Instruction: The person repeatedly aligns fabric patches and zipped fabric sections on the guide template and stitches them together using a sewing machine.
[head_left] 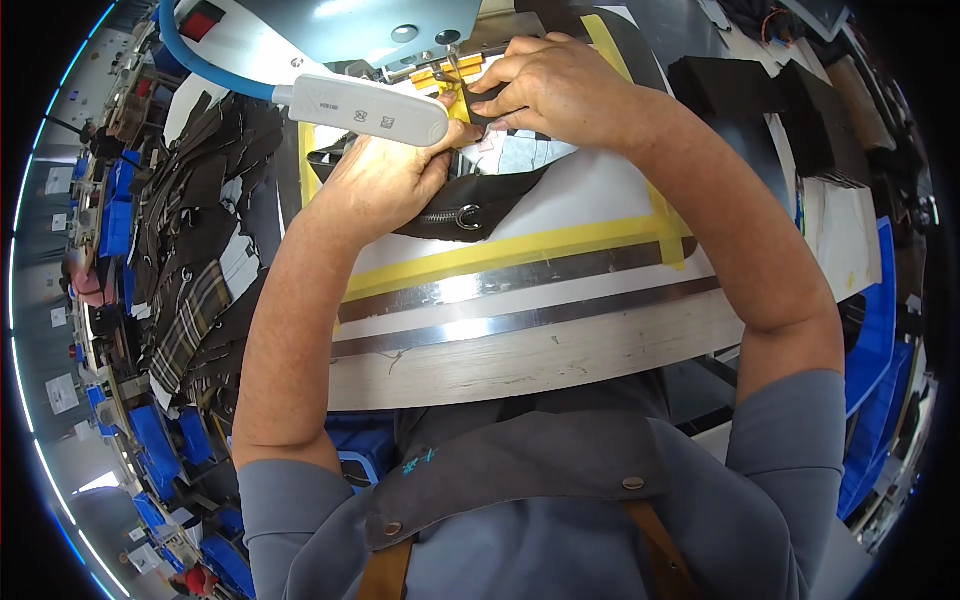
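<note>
A black fabric piece (480, 200) with a metal zipper and a ring lies on the white, yellow-taped work surface (600, 205). My left hand (390, 180) is closed on this fabric's upper part, its fingertips near the yellow metal part (455, 85) of the machine. A white lamp head (370, 110) covers some of that hand. Just right of the yellow part, my right hand (550, 90) presses with bent fingers on dark material at its fingertips. Between the hands and the zipper piece shows a light patterned lining (525, 150).
The machine's pale blue body (370, 25) stands at the top centre. Dark and plaid fabric pieces (190, 310) are heaped at the left. Black stacks (820, 120) sit at the upper right, with blue bins (875, 310) below. Further left, a person (88, 282) is visible.
</note>
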